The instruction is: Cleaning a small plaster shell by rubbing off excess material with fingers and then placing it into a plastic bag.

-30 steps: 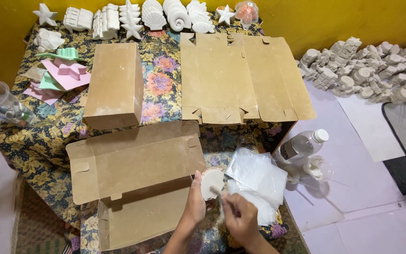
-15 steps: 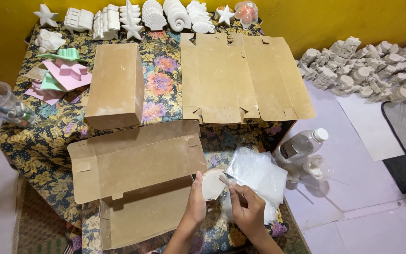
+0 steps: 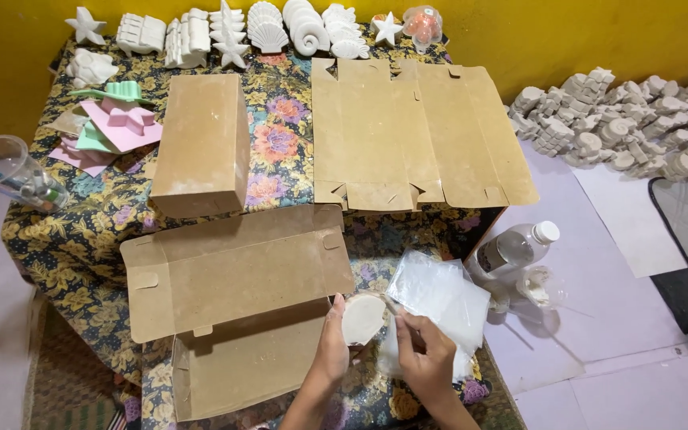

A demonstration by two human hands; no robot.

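Note:
My left hand holds a round white plaster piece upright just beside the open brown cardboard box. My right hand pinches a small thin tool against the piece's right edge, resting over a stack of clear plastic bags. The box lid lies flipped back toward the table's middle.
A closed brown box and a flattened box blank lie on the floral tablecloth. White plaster shapes line the far edge; pink and green moulds and a cup sit left. A bottle and piled plaster pieces are right.
My right hand has shifted slightly along the plaster piece's edge with the tool; my left hand keeps holding the piece in about the same spot.

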